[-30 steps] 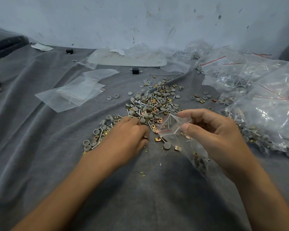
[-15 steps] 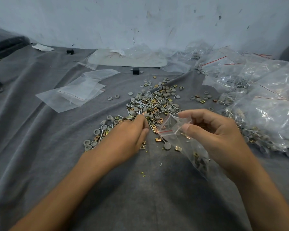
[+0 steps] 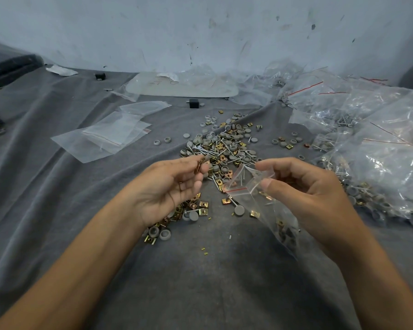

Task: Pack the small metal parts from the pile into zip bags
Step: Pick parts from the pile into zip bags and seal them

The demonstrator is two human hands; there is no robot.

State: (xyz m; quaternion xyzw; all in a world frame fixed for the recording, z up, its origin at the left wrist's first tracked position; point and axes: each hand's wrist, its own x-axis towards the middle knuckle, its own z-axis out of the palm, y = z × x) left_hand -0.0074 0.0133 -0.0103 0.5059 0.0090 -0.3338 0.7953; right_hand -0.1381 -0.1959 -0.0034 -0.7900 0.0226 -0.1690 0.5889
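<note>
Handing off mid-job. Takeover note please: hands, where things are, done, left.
Left hand: pinches brass-coloured metal clips, raised near the bag mouth.
Right hand: holds the small clear zip bag with red seal line open; some parts lie in its bottom.
Done: filled clear bags heaped on the right.
Left: drop clips in, seal, then pack the pile of grey caps, screws and clips; empty flat clear bags lie left.
</note>
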